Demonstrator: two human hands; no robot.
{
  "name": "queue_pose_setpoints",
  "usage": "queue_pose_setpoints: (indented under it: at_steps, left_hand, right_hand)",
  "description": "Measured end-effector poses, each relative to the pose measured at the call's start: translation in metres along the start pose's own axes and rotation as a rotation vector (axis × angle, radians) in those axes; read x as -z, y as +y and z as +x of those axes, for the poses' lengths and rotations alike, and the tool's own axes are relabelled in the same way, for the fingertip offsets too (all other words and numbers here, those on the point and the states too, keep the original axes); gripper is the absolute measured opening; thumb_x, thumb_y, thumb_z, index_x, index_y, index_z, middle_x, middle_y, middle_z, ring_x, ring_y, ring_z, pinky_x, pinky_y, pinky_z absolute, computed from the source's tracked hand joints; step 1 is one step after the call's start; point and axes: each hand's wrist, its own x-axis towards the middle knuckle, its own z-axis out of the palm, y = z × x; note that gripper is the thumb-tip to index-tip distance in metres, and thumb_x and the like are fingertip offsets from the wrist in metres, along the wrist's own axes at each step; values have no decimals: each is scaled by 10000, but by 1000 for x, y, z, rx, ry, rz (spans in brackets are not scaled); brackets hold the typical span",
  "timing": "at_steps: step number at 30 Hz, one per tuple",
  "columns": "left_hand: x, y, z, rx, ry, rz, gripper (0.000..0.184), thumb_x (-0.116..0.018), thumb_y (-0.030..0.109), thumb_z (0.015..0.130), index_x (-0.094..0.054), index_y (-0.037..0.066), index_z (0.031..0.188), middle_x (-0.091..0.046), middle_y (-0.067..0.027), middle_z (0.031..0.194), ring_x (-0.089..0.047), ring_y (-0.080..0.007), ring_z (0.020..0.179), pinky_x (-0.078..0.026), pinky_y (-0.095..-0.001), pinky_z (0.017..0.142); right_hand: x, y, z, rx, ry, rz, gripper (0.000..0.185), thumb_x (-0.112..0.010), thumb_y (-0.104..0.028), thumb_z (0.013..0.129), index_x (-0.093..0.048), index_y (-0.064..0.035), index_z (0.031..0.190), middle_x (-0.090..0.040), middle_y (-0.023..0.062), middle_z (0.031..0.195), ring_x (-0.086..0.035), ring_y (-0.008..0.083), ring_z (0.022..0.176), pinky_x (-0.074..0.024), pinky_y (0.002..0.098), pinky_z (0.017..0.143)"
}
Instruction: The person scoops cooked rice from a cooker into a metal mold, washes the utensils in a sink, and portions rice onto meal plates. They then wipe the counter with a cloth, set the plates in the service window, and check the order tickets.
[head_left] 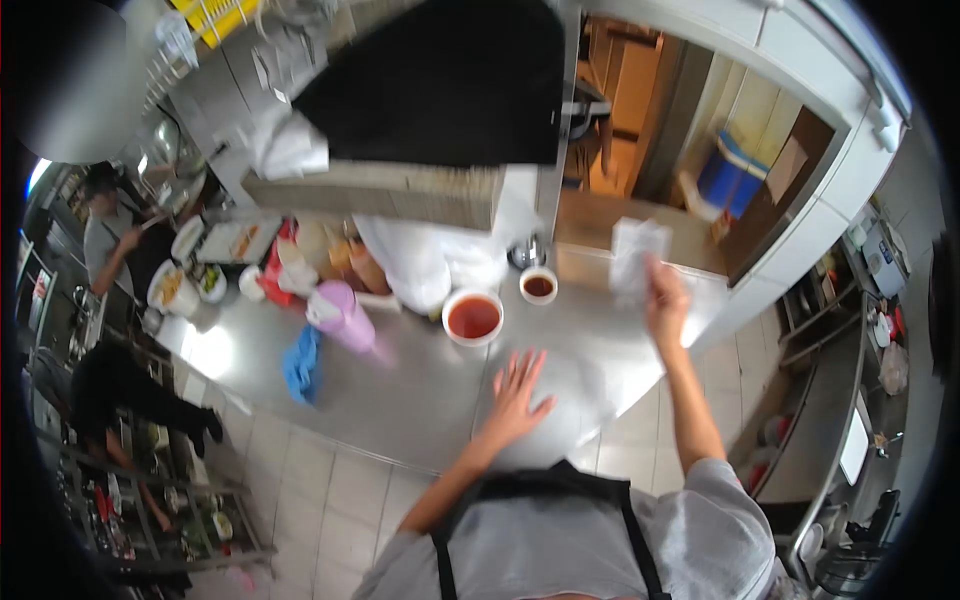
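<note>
My left hand [517, 403] rests on the steel counter [425, 400] with its fingers spread. Just beyond it stand a white bowl of red liquid [473, 317] and a smaller white cup of dark sauce [538, 287]. Up at the pass-through opening, my right hand [666, 300] is closed on a white sheet [638, 250], blurred by motion; whether it is paper, cloth or thin plastic I cannot tell. To the left on the counter are a pink lidded bottle [341, 316] and a crumpled blue cloth [302, 366].
Several white bags [415, 265] and red packets [283, 258] line the counter's back, beside a tray of food [238, 240]. A wooden ledge [590, 222] crosses the opening. One person [112, 235] stands at far left; another [130, 390] bends at the lower left.
</note>
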Motion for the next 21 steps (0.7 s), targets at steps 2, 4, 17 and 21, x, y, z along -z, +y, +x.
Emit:
queue_pose_setpoints:
  at_steps: [2,4,17,21]
  left_hand:
    - [10,1,-12,-17,65,-62,720,-574,337,801,-215,80,1369,-256,-156,1392,-201,-361,1295,-169,-500,1015]
    - [25,5,-28,64,48,-106,701,-590,279,800,-230,28,1347,-281,-162,1376,-214,-355,1291,-182,-463,1021]
    - [38,-10,-74,263,367,-100,661,-633,113,752,-277,52,1306,-443,-158,1258,-335,-339,1226,-249,-438,982]
    - [30,-12,-65,244,289,-157,494,-586,84,780,-397,81,1237,-473,-156,1224,-419,-309,1168,-322,-403,937]
  right_hand:
    - [30,-22,105,215,190,-290,501,-440,178,690,-561,-43,1122,-529,125,772,-528,243,683,-440,278,641]
    - [40,-46,198,354,351,-224,434,-439,127,758,-551,-56,1135,-576,162,998,-581,297,909,-454,287,751]
    - [-90,-103,445,391,113,167,331,-516,-71,825,-553,-93,1153,-548,190,660,-497,145,578,-419,283,566]
    - [-41,-98,392,438,280,320,341,-502,-23,828,-547,-68,1164,-557,81,695,-414,93,543,-386,253,516]
